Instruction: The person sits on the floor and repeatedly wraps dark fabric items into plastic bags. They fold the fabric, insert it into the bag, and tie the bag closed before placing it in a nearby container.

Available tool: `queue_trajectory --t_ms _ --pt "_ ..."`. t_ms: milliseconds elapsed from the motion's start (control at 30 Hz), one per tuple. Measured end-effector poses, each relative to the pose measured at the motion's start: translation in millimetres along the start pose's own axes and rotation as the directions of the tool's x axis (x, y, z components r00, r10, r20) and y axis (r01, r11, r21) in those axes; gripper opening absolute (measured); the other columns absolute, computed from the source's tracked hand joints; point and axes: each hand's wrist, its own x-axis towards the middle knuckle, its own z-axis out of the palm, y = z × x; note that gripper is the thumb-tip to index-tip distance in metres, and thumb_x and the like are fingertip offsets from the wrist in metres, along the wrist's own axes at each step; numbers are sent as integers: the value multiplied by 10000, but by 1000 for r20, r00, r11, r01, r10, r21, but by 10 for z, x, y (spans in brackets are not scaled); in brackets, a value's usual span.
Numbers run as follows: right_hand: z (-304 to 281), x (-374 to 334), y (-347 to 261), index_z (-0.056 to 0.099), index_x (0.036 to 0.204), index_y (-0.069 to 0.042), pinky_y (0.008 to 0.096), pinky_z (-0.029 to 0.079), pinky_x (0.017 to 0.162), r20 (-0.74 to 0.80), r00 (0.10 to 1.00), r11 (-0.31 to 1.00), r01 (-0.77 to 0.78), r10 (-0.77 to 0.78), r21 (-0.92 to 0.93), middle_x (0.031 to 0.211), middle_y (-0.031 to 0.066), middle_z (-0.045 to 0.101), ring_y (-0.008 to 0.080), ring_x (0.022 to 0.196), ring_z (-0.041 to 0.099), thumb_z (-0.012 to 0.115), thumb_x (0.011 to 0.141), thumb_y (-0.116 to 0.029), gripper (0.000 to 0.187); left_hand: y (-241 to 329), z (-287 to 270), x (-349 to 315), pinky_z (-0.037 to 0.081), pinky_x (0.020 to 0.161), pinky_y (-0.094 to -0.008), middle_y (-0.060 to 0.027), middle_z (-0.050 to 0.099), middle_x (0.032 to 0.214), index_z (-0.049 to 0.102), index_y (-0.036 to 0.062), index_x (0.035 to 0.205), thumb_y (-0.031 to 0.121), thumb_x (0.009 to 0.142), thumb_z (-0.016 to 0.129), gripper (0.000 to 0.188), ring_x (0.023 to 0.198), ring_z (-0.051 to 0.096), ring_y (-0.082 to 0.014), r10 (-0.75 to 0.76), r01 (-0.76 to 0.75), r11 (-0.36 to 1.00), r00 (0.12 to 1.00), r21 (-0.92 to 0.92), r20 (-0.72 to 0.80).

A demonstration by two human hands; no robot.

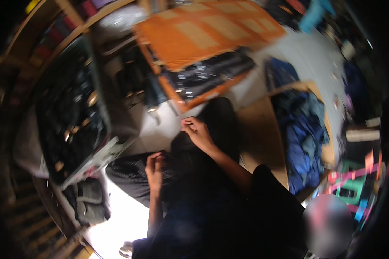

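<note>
Over my dark trouser leg, my left hand (154, 169) is raised with its fingers loosely bent and a little apart, and I see nothing in it. My right hand (196, 131) is farther forward, above the pale floor near my other knee. Its fingers curl in toward the thumb as in a pinch; whatever may be between them is too small or blurred to make out. Just beyond it lies a framed orange panel (216, 86) with shiny black packets (207, 71) on it, partly under a patched orange board (173, 47).
On the left stands a large open bag or bin (69, 116) of dark items with gold-coloured parts. Blue clothing (304, 138) fills a cardboard box (263, 142) on the right. A wooden shelf (80, 28) runs along the back left. Pink and green things (354, 181) crowd the lower right.
</note>
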Motion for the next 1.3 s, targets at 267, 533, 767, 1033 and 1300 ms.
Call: queue_trajectory --t_ms 267,533,767,1033,1300 --pt "-1685 -1069 -1665 628 961 4 246 488 633 -422 851 936 202 -313 -289 821 90 661 138 727 645 583 868 -28 108 93 355 70 450 673 -235 -52 620 870 593 23 1063 181 951 550 199 713 547 -99 28 -40 998 980 54 197" --pt "-3448 -1670 -1475 589 1057 -60 464 478 833 -632 741 141 -618 -226 -774 1006 193 642 401 972 597 647 817 -191 280 175 493 -27 446 668 -241 -54 617 877 592 18 1061 162 956 531 189 709 538 -97 68 -94 992 960 83 273" --pt "-3816 -1811 -1122 618 977 -14 425 475 704 -546 806 274 -485 -229 -831 822 178 653 368 715 605 726 768 -165 279 131 471 -62 440 662 -238 -52 613 872 593 18 1052 156 954 530 180 701 533 -93 40 -67 994 956 84 291" --pt "-3329 -1299 -1929 538 771 -24 274 330 520 -633 628 767 -88 -452 -635 561 37 420 110 530 379 680 849 -151 206 522 602 -64 446 695 -231 -54 620 884 599 24 1045 163 953 541 177 743 550 -98 79 -110 990 950 88 301" --pt "-1597 -656 -2429 494 839 -51 194 382 617 -164 870 876 424 -464 -229 755 -53 440 26 693 433 717 775 -13 234 1842 843 -184 469 789 -255 -70 649 893 618 -13 1044 41 894 593 161 792 584 -124 474 -512 858 756 -43 451"
